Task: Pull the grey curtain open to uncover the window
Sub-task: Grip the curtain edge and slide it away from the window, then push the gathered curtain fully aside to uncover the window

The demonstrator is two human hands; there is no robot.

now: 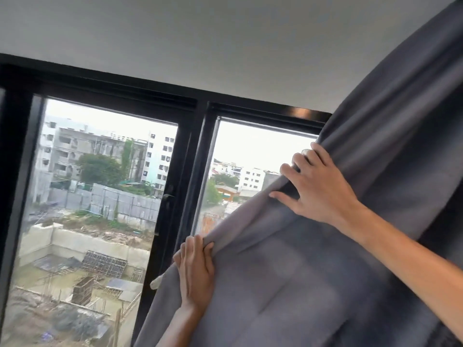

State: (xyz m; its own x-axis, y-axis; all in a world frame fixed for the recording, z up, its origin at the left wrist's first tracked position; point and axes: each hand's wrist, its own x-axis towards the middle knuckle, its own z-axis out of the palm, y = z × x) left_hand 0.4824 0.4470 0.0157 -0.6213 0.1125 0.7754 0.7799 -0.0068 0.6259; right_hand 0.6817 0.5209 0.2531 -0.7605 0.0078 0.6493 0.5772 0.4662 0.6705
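Observation:
The grey curtain (313, 271) hangs bunched over the right side of the view, its leading edge running diagonally from upper right to lower middle. My left hand (196, 269) grips that edge low down, fingers wrapped over the fold. Higher up, my right hand (315, 186) holds the same edge, fingers curled around the fabric. The black-framed window (198, 156) shows to the left of the curtain, its left pane and much of the right pane uncovered.
A black window handle (167, 196) sits on the central frame. The white ceiling (225, 46) spans the top. Outside are buildings, trees and a construction site. A small white piece (156, 283) sticks out beside the curtain's edge.

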